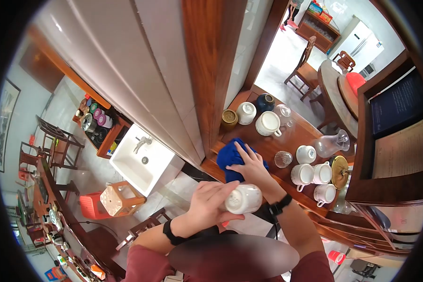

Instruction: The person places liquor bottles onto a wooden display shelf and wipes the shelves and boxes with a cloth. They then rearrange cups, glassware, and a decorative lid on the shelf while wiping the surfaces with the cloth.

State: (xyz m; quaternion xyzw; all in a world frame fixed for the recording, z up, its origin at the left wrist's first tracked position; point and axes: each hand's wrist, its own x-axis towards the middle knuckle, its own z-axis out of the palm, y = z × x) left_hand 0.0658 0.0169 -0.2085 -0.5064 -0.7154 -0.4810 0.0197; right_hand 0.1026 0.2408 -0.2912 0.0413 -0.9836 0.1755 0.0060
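My left hand (211, 204) is closed around a white cup (245, 198), its round base turned up toward me. Further forward, my right hand (253, 165) presses a bunched blue cloth (230, 157) on the wooden counter (279, 146), thumb and fingers gripping it. Beyond the cloth are a white mug (268, 123), a white cup (246, 113), a brown cup (229, 119) and a dark blue cup (265, 102). Right of my right hand, a small clear glass (283, 159) stands near several upside-down white cups (302, 175).
A glass vase (332, 143) and a brass-coloured lid (340, 172) are at the counter's right side, beside a dark wooden frame (385, 190). To the left are a white sink (145, 164), a stool (120, 199) and a long wooden table (66, 225). A person (293, 14) stands far back.
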